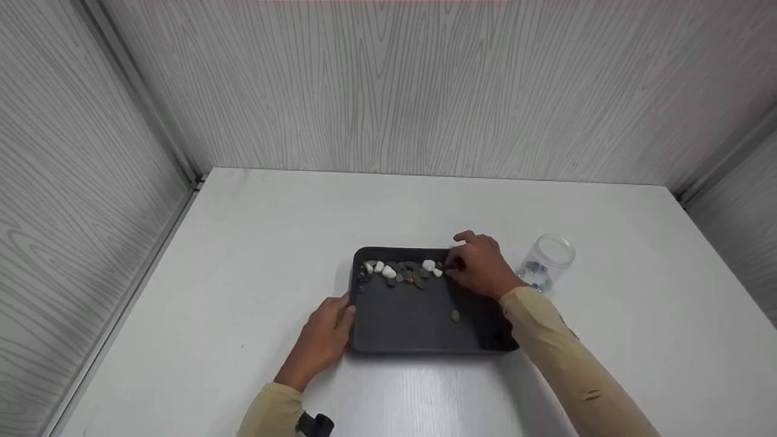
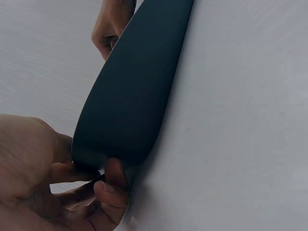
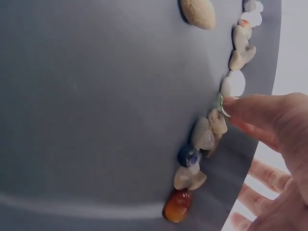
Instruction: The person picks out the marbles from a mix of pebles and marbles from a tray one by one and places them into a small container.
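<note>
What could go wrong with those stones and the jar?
The right hand pinches a greenish marble beside a white stone, so it might nudge that out of line.
The clear jar stands close to the right sleeve, which could tip it.
The left hand grips the tray; a jerk could send the lone stone sliding.

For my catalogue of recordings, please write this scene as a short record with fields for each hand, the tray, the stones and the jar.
left hand: holds the tray at its left side
right hand: pinches a small greenish piece
tray: dark, on a white table
row of stones: mixed colours, along the tray's far side
lone stone: oval, apart from the row
clear jar: right of the tray, bluish pieces inside
</note>
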Demonstrator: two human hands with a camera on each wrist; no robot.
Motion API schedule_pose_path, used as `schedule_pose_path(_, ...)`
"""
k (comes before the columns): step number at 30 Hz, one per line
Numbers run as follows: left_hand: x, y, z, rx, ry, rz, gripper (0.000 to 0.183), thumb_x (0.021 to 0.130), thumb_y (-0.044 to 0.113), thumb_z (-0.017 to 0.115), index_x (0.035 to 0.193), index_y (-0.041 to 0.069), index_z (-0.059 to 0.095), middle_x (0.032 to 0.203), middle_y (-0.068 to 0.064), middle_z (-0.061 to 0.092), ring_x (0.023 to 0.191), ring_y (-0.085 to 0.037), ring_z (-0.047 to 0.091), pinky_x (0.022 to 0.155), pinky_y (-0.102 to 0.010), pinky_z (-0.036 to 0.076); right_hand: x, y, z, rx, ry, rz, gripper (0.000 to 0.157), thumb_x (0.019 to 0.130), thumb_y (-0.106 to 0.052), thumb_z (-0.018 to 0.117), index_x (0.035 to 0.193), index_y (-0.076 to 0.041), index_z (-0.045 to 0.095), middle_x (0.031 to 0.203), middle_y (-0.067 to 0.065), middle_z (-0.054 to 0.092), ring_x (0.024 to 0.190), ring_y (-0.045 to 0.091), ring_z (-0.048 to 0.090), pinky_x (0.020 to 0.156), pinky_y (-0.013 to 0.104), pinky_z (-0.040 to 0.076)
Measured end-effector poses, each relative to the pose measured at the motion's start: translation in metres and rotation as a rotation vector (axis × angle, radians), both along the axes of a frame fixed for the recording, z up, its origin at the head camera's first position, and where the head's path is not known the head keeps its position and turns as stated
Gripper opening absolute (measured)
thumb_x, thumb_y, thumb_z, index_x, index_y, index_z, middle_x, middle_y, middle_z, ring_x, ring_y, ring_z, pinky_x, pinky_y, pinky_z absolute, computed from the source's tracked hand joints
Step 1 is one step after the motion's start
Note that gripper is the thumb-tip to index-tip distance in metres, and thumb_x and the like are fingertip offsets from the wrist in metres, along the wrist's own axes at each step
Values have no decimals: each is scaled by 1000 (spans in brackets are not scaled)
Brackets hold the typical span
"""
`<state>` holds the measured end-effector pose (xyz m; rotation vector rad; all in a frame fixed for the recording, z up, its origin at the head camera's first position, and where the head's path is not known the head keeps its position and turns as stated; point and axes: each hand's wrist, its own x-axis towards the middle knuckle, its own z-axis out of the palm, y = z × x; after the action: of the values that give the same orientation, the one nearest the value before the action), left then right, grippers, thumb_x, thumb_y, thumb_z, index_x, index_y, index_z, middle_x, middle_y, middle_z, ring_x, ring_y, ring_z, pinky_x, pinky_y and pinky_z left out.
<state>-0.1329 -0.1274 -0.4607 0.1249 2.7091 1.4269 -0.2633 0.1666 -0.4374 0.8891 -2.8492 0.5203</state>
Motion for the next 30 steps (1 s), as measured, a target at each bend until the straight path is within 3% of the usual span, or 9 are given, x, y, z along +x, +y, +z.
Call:
schedule_pose_path(11, -2, 0, 0, -8, 10, -10, 44, 109, 14, 46, 147, -7, 45, 130, -20, 58, 131, -39, 51, 110, -57, 38, 4, 24, 22, -91, 63, -46, 8, 86, -10, 82, 90, -4, 78, 128, 24, 61, 120, 43, 57, 106, 60, 37)
schedule_pose_path(19, -3, -2, -1, -14, 13, 12, 45, 109, 14, 46, 147, -9, 45, 132, -21, 58, 131, -39, 51, 110, -56, 38, 9, 35, 48, -130, 118, -64, 10, 87, -9, 81, 94, -4, 77, 134, 25, 57, 122, 46, 55, 106, 60, 37)
schedule_pose_path(30, -4, -2, 3, -9, 2, 17, 45, 109, 15, 46, 148, -6, 45, 131, -19, 58, 131, -37, 51, 111, -56, 37, 11, 82, 72, -211, 145, -133, 5, 87, -2, 78, 91, 1, 76, 133, 31, 55, 121, 50, 51, 102, 70, 31)
